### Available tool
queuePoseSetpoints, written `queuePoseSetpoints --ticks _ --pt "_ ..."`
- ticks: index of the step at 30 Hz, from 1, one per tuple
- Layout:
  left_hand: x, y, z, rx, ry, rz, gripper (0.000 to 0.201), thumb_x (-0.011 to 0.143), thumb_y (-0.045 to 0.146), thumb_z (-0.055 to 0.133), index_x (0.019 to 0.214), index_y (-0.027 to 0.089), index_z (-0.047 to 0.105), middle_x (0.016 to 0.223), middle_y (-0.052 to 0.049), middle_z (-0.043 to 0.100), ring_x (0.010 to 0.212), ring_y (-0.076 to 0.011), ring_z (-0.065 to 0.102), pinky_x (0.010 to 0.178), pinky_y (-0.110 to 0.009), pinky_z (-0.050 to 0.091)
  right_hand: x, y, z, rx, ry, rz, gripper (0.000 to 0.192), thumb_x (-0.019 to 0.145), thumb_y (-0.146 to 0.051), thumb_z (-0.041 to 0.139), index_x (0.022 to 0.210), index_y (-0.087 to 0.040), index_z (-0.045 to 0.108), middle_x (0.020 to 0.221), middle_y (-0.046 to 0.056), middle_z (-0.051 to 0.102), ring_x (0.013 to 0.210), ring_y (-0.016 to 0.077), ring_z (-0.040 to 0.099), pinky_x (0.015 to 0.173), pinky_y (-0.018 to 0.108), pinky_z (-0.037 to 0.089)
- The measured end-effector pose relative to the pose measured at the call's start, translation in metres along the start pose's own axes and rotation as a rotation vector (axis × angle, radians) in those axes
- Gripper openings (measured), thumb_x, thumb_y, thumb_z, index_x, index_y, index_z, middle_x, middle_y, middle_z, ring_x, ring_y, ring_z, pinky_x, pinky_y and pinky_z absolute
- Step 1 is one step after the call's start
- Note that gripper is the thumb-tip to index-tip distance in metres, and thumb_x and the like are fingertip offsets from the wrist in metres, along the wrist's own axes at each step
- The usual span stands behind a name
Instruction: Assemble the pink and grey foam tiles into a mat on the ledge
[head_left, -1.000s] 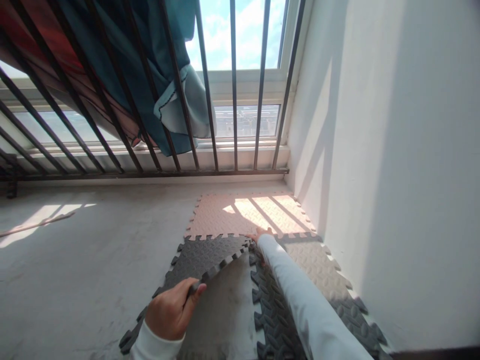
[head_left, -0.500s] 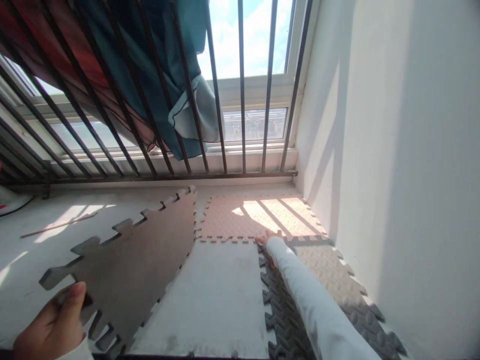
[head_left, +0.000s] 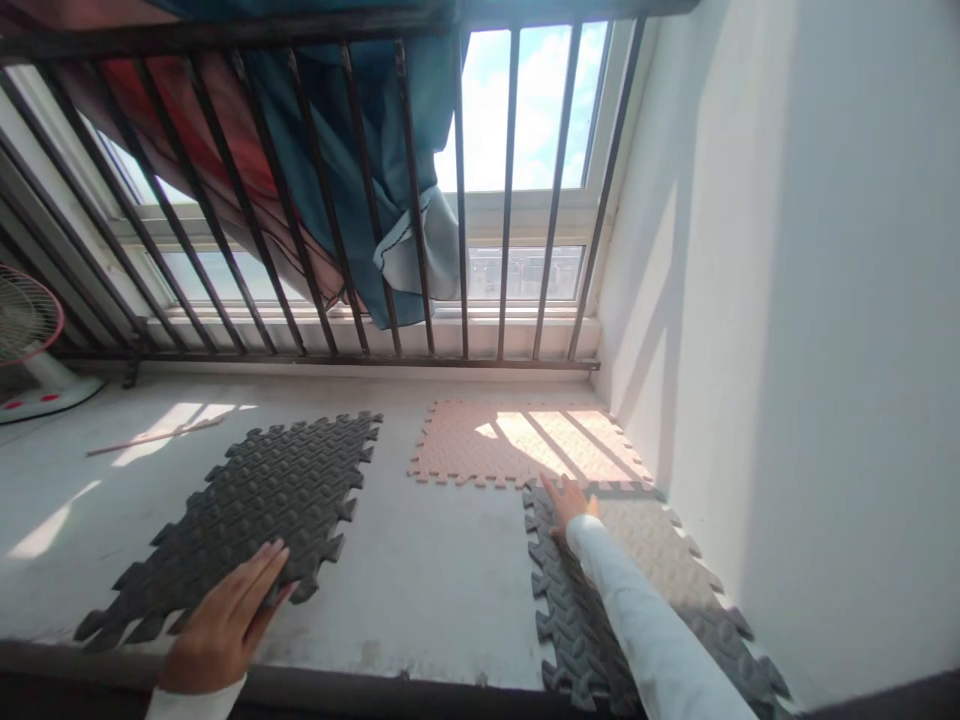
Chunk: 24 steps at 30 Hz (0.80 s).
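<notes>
Left hand: your left hand [head_left: 221, 625] is between 10 and 11 o'clock, fingers long and close together over the black mat [head_left: 277, 490] at its 5 o'clock corner; a bit shows by the thumb, whether pinched you cannot tell.
Right hand: your right hand [head_left: 571, 507] is at 1 o'clock, fingers loosely spread, grasping nothing, touching the grey mat [head_left: 679, 570] at its far corner.
Black mat: between 10 and 11 o'clock, textured face up, toothed edges apart from the others.
Pink mat: the pink mat [head_left: 517, 445] is at 12 o'clock, meeting the grey mat along a seam.
Open room: bare floor [head_left: 442, 570] between black and grey mats; it ends in a dark edge nearest you.
Limits: railing [head_left: 461, 200] at 12, wall [head_left: 787, 350] toward 2, fan [head_left: 26, 315] at 10.
Change: half a second ago the black mat was tilted up, smooth underside showing; now it lies lower.
</notes>
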<state>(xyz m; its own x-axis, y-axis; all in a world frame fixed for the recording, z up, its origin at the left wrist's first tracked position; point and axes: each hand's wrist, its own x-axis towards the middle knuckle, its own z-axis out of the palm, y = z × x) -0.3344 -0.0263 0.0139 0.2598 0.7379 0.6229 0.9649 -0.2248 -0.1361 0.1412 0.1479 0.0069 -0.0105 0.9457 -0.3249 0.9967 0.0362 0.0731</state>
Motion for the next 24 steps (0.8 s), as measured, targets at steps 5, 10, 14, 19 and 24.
queuePoseSetpoints --ticks 5,10,14,19,24 --pt "-0.034 0.030 0.054 -0.009 -0.599 -0.297 0.045 0.078 0.020 0.030 0.112 0.034 0.054 0.119 0.005 0.054 0.113 -0.0167 0.047 0.091 -0.031 0.041 -0.044 -0.005 0.023 0.060 0.106 0.117 0.071 0.071 -0.025 0.053 0.134 -0.026 0.021 0.141 0.011 0.020 0.126 0.0225 0.023 0.095 0.043 0.028" --pt "-0.049 0.034 0.067 0.087 -0.693 -0.344 0.046 0.079 0.015 0.025 0.115 0.027 0.052 0.126 -0.001 0.047 0.117 -0.0176 0.041 0.091 -0.033 0.039 -0.072 0.010 0.045 0.140 0.110 0.179 0.057 0.075 -0.030 0.048 0.129 -0.020 0.035 0.135 0.012 0.034 0.122 0.0211 0.031 0.095 0.035 0.030" --pt "-0.038 0.031 0.066 0.120 -0.775 -0.372 0.048 0.078 0.012 0.028 0.120 0.025 0.047 0.130 -0.002 0.043 0.121 -0.0146 0.036 0.092 -0.031 0.037 -0.083 0.019 0.051 0.160 0.108 0.180 0.052 0.075 -0.032 0.047 0.126 -0.021 0.039 0.132 0.010 0.038 0.122 0.0204 0.033 0.095 0.033 0.032" --pt "-0.018 0.036 0.063 0.094 -0.916 -0.427 0.058 0.067 0.008 0.034 0.121 0.024 0.046 0.131 -0.005 0.043 0.120 -0.0201 0.038 0.095 -0.046 0.032 -0.084 0.024 0.057 0.153 0.104 0.185 0.052 0.076 -0.033 0.046 0.125 -0.021 0.040 0.133 0.010 0.038 0.122 0.0202 0.032 0.095 0.034 0.032" --pt "0.061 0.083 0.074 -0.054 -0.899 -0.270 0.052 0.074 0.018 0.031 0.125 0.019 0.042 0.130 -0.007 0.044 0.120 -0.0177 0.039 0.102 -0.042 0.025 -0.077 0.027 0.056 0.158 0.070 0.160 0.052 0.075 -0.037 0.045 0.124 -0.019 0.042 0.126 0.013 0.045 0.116 0.0230 0.040 0.093 0.039 0.033"
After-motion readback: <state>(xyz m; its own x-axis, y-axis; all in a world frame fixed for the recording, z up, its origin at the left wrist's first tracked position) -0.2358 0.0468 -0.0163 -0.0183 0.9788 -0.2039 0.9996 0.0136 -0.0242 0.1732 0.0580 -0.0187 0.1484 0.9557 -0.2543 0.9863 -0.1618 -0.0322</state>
